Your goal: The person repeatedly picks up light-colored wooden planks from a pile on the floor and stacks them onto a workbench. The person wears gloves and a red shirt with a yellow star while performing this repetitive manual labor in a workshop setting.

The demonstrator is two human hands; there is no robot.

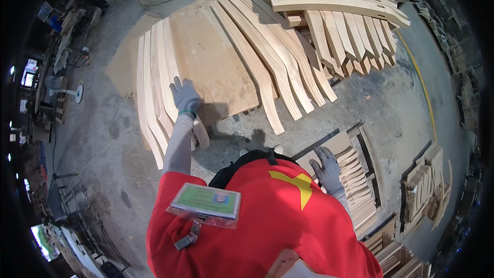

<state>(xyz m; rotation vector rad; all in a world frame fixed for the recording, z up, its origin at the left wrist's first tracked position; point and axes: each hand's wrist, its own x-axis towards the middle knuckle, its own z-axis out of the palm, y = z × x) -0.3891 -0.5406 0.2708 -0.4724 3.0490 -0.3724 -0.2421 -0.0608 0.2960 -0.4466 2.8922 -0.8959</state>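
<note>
My left hand [185,96], in a grey glove, is laid with fingers spread on the inner edge of a group of long, curved wooden slats [150,87]. These lie side by side on a flat plywood board [208,54]. Along the board's right side, a second group of similar slats [267,74] fans out, their near ends jutting past its edge. My right hand [329,170], also gloved in grey, is low on the right with its fingers apart, over or beside a stack of wavy wooden pieces [355,180]. Whether it touches them I cannot tell.
A tall pile of curved wooden parts [329,0] stands at the back right, layered crosswise. More bundled wood [419,190] stands on the floor farther right. A yellow line [419,77] runs along the concrete floor. On the left is a white fan [54,83].
</note>
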